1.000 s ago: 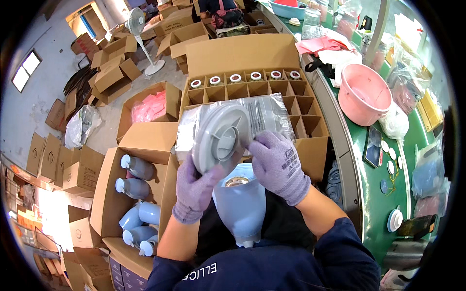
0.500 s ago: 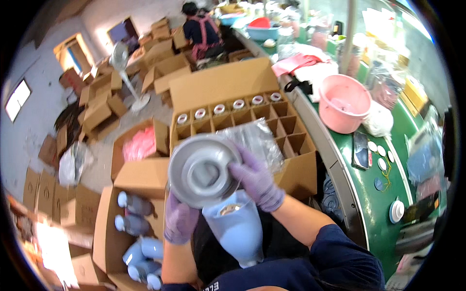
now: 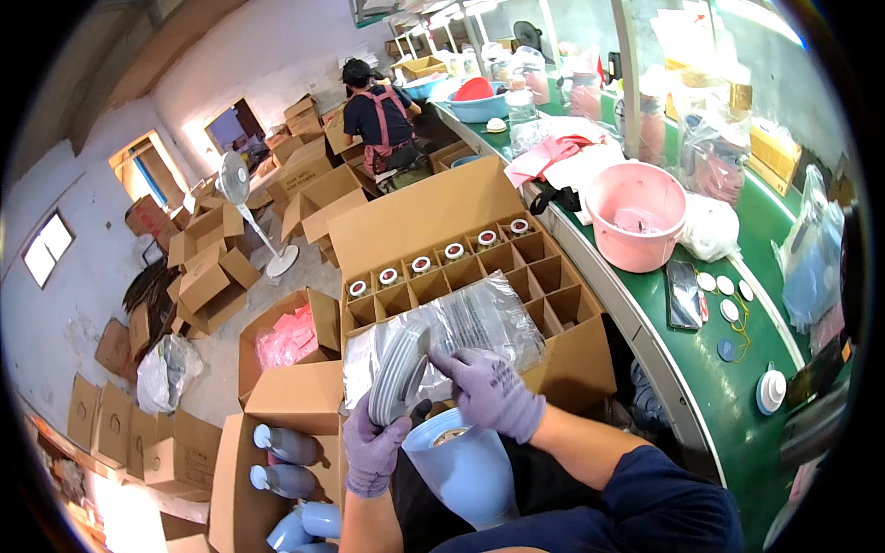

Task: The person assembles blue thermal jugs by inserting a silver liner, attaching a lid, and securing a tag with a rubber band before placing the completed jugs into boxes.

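Observation:
Both my hands wear purple gloves. My left hand [image 3: 371, 449] grips the lower edge of a grey round disc-shaped part [image 3: 398, 372], now turned edge-on. My right hand [image 3: 489, 392] pinches the clear plastic bag [image 3: 466, 324] that wraps the disc's upper side. Below the hands a pale blue bottle [image 3: 461, 464] with a sealed open neck stands between my arms. Just beyond is a divided cardboard box [image 3: 516, 286] with several capped bottles in its far row.
A carton [image 3: 241, 470] at lower left holds several pale blue bottles lying down. A green conveyor table [image 3: 728, 378] on the right carries a pink basin [image 3: 636, 217], caps and a phone. Another person [image 3: 380, 115] works at the back among stacked cartons and a standing fan [image 3: 241, 189].
The grey disc has turned from facing me to edge-on, and the bag has slid back off it. My head has tilted up, bringing more of the room and table into view.

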Tool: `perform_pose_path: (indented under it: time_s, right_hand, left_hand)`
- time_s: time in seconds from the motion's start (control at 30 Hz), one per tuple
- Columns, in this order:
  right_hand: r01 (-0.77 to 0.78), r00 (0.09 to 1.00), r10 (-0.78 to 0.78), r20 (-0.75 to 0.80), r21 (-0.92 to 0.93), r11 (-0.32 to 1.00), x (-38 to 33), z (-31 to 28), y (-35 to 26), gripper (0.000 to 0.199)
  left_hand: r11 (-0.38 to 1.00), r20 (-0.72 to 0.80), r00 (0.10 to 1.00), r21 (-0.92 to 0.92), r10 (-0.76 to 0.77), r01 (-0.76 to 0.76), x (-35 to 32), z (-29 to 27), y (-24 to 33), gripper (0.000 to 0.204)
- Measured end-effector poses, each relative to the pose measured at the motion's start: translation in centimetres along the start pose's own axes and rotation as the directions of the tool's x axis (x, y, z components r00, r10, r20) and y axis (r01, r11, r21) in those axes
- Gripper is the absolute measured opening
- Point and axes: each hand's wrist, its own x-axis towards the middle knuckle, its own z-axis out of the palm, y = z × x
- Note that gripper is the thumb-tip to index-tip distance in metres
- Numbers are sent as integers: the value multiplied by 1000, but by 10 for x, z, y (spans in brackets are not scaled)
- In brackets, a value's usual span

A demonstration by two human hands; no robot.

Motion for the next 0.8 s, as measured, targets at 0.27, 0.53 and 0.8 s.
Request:
perform_pose_path:
  time_s: [0.27, 0.53, 0.8]
  right_hand:
    - [-213, 971, 75, 228, 677, 704, -33, 42, 70, 33]
    - [-200, 956, -137, 261, 915, 350, -55, 54, 82, 22]
    - [-42, 982, -145, 120, 891, 452, -67, 37, 85, 21]
  left_hand:
    - [837, 386, 764, 413, -518, 359, 19, -62, -46, 70]
    - [940, 499, 864, 259, 67, -223, 11, -26, -60, 47]
    - [946, 272, 960, 290, 64, -145, 1, 16, -62, 42]
